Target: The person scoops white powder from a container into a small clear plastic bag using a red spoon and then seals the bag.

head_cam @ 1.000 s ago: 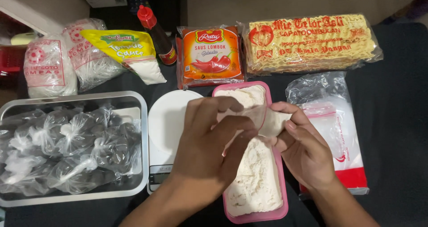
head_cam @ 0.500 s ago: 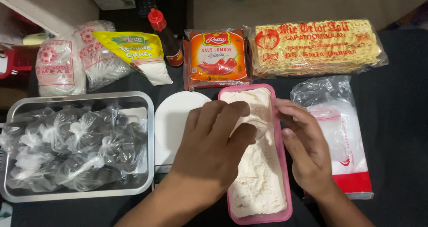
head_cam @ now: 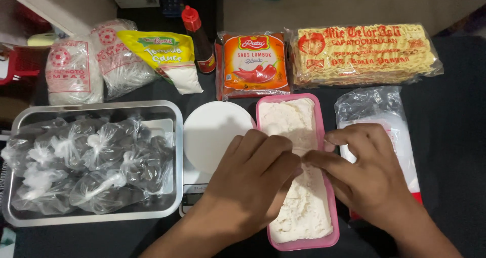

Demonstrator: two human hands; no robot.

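Both hands lowered since 1 s ago: left hand & right hand now flat, fingertips meeting, pressing white stuff in pink container at centre, beside scale; grip unclear.

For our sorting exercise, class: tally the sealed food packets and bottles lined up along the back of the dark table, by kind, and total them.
Clear bags of white noodles: 2
Yellow sauce pouch: 1
Red-capped dark sauce bottle: 1
Orange chilli sauce sachet: 1
Clear pack of yellow dried noodles: 1
Total: 6
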